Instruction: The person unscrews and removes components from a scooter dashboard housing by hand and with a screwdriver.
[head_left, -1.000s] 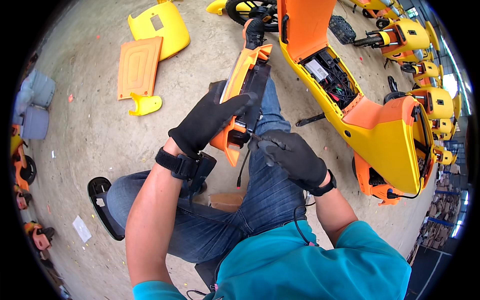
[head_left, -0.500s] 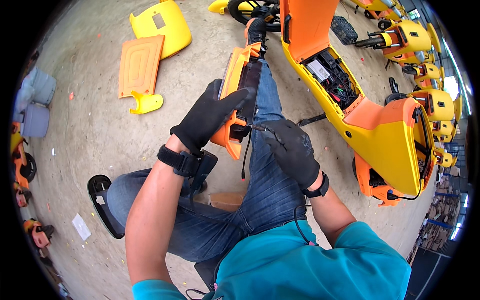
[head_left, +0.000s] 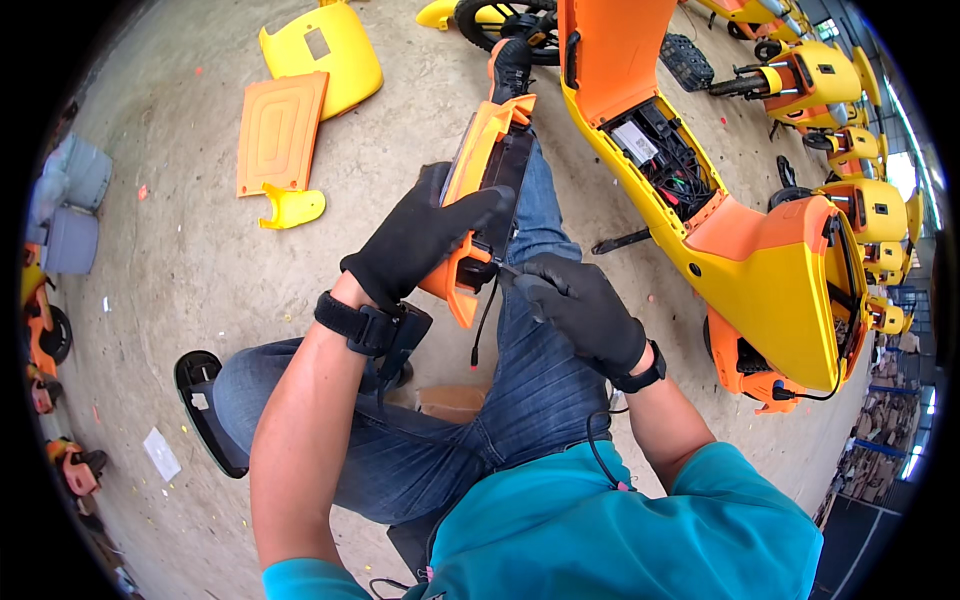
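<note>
My left hand, in a black glove, is wrapped round a long orange plastic assembly with a dark panel along its right side, held above my jeans-clad leg. My gloved right hand is closed on a slim metal-tipped tool, probably a screwdriver, whose tip meets the assembly's lower right end; the exact fastener is too small to make out. A thin black cable dangles below that end.
To my right stands a yellow-orange scooter body with an open wiring bay. Loose yellow and orange panels lie upper left; a black seat-like piece is by my left knee. More scooters line the right.
Over the last second the assembly and tool have shifted slightly. My right hand rose and turned about half a second ago, and is now lower again, rotated back.
</note>
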